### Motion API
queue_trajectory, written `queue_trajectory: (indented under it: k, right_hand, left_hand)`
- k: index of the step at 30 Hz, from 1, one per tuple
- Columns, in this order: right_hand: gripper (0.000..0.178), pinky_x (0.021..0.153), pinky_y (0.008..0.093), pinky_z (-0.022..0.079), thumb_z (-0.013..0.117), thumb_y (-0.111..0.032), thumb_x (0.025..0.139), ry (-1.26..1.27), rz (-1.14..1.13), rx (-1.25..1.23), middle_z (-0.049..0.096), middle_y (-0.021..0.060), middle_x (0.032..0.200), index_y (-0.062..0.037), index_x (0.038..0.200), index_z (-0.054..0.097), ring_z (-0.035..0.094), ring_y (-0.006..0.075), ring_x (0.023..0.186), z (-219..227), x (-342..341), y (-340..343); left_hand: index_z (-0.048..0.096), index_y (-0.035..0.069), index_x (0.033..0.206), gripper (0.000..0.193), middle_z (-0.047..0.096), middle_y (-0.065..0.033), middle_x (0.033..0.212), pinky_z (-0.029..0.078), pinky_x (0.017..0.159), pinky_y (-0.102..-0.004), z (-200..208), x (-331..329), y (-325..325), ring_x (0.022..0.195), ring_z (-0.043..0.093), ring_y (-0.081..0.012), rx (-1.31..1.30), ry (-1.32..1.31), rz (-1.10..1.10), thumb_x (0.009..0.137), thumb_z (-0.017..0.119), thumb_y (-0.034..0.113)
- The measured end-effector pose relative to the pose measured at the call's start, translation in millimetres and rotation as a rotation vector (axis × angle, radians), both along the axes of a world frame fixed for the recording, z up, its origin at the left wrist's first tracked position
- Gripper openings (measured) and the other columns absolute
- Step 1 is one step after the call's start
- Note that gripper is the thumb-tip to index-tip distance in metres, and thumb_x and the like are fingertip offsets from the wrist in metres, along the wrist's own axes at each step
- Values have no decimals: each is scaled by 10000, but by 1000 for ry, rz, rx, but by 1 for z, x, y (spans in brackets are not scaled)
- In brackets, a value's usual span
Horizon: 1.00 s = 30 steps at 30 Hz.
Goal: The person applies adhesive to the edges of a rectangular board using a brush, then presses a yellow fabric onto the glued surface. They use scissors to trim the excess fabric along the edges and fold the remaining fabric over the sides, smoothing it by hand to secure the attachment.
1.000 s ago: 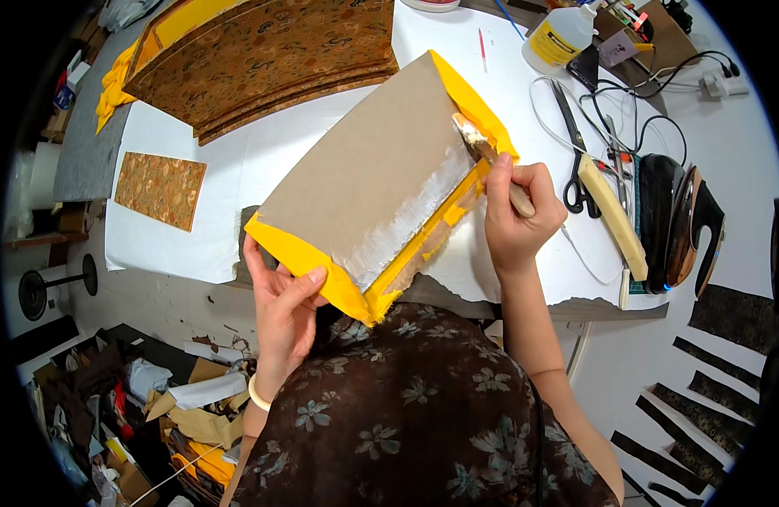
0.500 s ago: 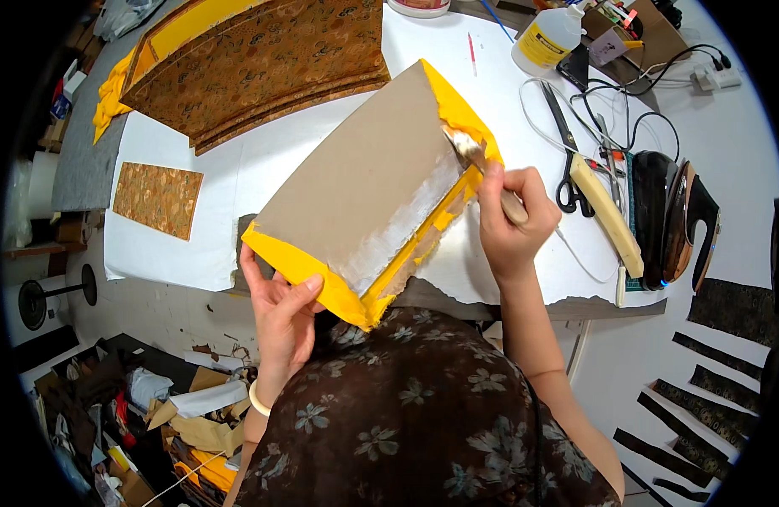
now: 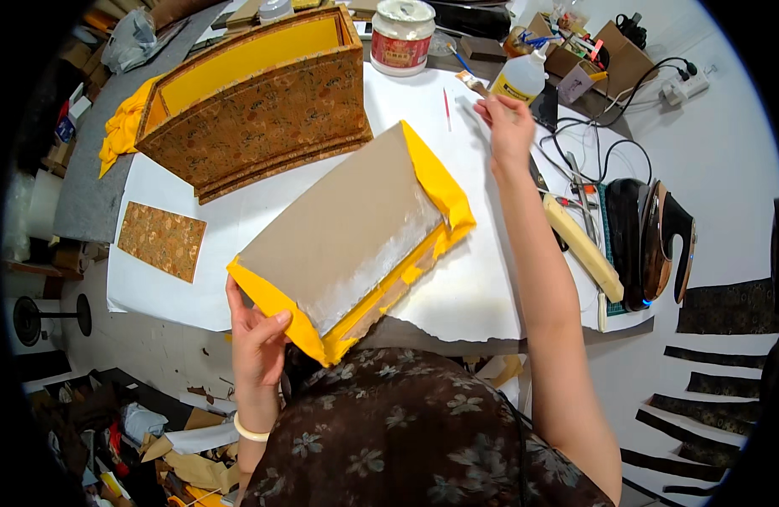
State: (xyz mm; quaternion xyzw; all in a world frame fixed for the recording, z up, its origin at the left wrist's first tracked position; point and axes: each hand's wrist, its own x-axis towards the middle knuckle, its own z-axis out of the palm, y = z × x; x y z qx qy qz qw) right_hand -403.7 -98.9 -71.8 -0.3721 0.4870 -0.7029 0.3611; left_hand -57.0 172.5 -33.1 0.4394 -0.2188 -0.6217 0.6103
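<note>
A tall open-topped box covered in brown patterned fabric (image 3: 267,118) stands at the back of the white paper (image 3: 470,291) on the worktable, its yellow lining showing inside. To its right stands a white plastic jar with a red label (image 3: 402,38); whether its pale top is a lid or its contents is hard to tell. A translucent bottle with a yellow label (image 3: 520,79) stands farther right, its fill level unclear. Just behind it, a brown cardboard box (image 3: 558,63) holds a jumble of small items.

The left hand (image 3: 258,334) pinches the near left edge of a flat beige panel with yellow fabric borders (image 3: 335,224), thumb pressed on top and the other fingers curled below. The panel is tilted in front of the person, white smears along its near right side. The right hand (image 3: 509,131), well apart from it, pinches a flat brush with a brown handle and whitened bristles (image 3: 474,84) between thumb and fingers, near the bottle.

The left fingertips are hidden beneath the panel, and the right hand covers most of the brush's handle. The dark rim of the view cuts off a heap of scraps (image 3: 140,422) at lower left.
</note>
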Motion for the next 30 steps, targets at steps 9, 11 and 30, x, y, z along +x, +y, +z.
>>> queue_trajectory:
  k: [9,11,30]
  right_hand:
    - [444,907,335,489,582,-197,966,666,-78,68,654,128,1171,33,1338,503,637,226,1076,-1,50,-107]
    - [476,963,346,464,564,-247,980,874,81,-49,631,121,1229,11,1374,490,614,231,1095,22,51,-56]
    - [814,975,372,477,767,-188,839,789,628,87,588,186,1206,-64,1520,338,587,290,1100,-15,60,112]
  left_hand:
    - [148,200,1570,1064,480,-135,1431,480,1031,-405,-15,52,-21,1261,547,-271,-119,-129,-89,725,736,-66]
    - [154,166,1577,1078,406,-123,1489,391,1114,-416,-10,53,-26,1348,453,-287,-128,-126,-82,706,759,-24]
    - [260,93,1563,891,566,-127,1249,561,792,-298,-35,59,-52,954,634,-174,-87,-1085,-143,827,760,53]
